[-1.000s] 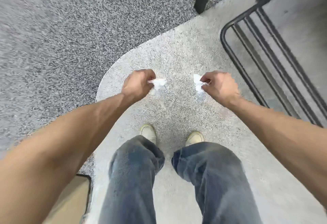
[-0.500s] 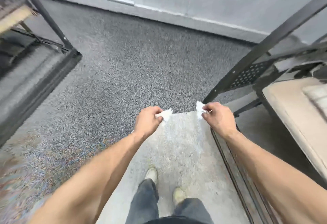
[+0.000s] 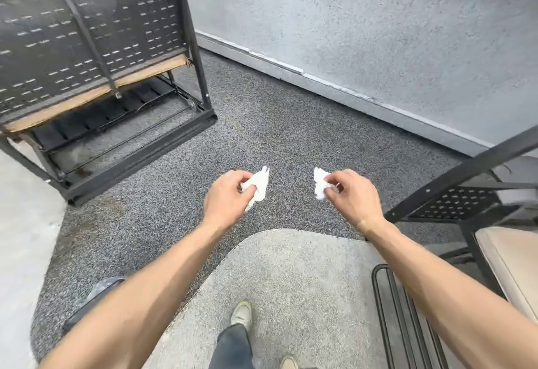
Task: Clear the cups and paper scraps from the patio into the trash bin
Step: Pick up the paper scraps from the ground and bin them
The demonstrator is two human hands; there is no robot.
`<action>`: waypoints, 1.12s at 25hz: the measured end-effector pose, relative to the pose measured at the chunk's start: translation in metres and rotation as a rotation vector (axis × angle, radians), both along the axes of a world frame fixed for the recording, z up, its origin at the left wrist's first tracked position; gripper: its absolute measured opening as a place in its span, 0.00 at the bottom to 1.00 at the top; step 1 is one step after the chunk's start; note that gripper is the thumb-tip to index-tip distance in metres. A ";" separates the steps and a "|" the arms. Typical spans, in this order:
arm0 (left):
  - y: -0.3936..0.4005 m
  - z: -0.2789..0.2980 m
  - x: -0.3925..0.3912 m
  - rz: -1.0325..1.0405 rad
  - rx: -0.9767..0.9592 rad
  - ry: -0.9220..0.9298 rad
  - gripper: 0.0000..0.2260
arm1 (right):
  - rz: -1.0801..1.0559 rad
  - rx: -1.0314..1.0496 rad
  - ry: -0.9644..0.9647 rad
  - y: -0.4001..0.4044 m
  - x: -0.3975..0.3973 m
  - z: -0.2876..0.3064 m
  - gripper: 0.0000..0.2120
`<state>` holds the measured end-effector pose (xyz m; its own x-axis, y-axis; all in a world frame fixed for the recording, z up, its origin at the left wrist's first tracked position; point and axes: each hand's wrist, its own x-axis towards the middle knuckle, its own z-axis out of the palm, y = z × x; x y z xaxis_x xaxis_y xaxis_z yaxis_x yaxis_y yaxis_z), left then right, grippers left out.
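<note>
My left hand (image 3: 228, 196) grips a crumpled white paper scrap (image 3: 258, 184) that sticks out past its fingers. In my right hand (image 3: 350, 194) a second white paper scrap (image 3: 319, 183) is pinched between thumb and fingers. Both hands are held out in front of me at about the same height, a short gap apart, above the dark speckled patio floor (image 3: 262, 135). A dark rounded thing with clear plastic on it (image 3: 96, 298), possibly the bin's rim, shows behind my left forearm. No cups are in view.
A black metal mesh bench frame (image 3: 96, 57) stands at the left. Another black frame with a beige cushion (image 3: 509, 255) stands at the right, beside a metal rack (image 3: 390, 310) on the floor. A grey wall (image 3: 364, 33) closes the far side. I stand on a pale slab (image 3: 291, 275).
The view has lifted from my feet toward the wall and swung left, bringing the left bench frame close. Both hands have kept their scraps and stayed side by side.
</note>
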<state>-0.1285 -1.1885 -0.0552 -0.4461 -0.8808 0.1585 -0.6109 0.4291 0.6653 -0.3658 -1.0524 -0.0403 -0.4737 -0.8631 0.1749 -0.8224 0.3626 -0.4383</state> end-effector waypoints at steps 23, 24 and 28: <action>0.040 0.018 0.523 0.809 -0.114 0.107 0.11 | 0.748 -0.027 -0.088 -0.151 0.489 0.030 0.10; 0.040 0.015 0.539 0.817 -0.105 0.110 0.11 | 0.758 -0.021 -0.092 -0.156 0.507 0.025 0.10; 0.038 -0.003 0.584 0.830 -0.033 0.132 0.11 | 0.786 0.026 -0.108 -0.169 0.559 0.003 0.09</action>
<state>0.4556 -1.1509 -0.0585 0.3684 -0.9089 0.1953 -0.6548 -0.1045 0.7485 0.1932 -1.2215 -0.0376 0.2632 -0.9548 0.1383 -0.7949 -0.2959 -0.5297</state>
